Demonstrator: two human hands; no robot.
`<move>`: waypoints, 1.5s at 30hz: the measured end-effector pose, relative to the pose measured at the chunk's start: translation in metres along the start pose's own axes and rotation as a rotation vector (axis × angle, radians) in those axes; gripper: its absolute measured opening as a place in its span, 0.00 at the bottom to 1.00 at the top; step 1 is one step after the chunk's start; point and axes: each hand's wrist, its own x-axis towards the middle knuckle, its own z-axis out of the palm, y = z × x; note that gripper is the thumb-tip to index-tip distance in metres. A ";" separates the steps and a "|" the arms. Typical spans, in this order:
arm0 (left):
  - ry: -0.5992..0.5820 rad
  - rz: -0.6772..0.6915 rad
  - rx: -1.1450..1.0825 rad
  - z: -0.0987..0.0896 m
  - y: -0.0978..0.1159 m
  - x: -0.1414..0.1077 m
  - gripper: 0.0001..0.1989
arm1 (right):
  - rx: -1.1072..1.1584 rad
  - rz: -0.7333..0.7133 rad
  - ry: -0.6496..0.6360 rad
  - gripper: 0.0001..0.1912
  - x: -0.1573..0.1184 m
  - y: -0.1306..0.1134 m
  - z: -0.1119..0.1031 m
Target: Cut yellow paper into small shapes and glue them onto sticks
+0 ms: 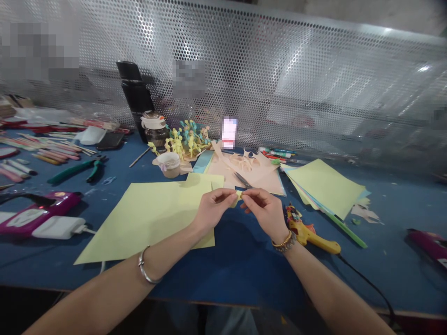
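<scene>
My left hand and my right hand meet over the blue table, each pinching a small piece of yellow paper between thumb and fingers. Much of that piece is hidden by the fingertips. Under my left forearm lies a large yellow paper sheet. Just beyond my hands, scissors rest on peach paper with curled offcuts. A yellow glue gun lies to the right of my right hand.
Beyond the sheet stand a white cup, yellow and blue paper flowers, a jar and a black bottle. Green-handled pliers and a purple power strip lie left. Stacked paper and a green utility knife lie right.
</scene>
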 end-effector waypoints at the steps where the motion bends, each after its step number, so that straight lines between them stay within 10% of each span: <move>1: 0.001 -0.005 -0.003 0.000 0.001 0.000 0.12 | -0.008 -0.006 0.003 0.11 0.000 0.000 0.000; 45: -0.043 0.066 0.154 -0.002 -0.001 -0.001 0.12 | -0.234 -0.107 0.025 0.07 0.001 0.003 -0.001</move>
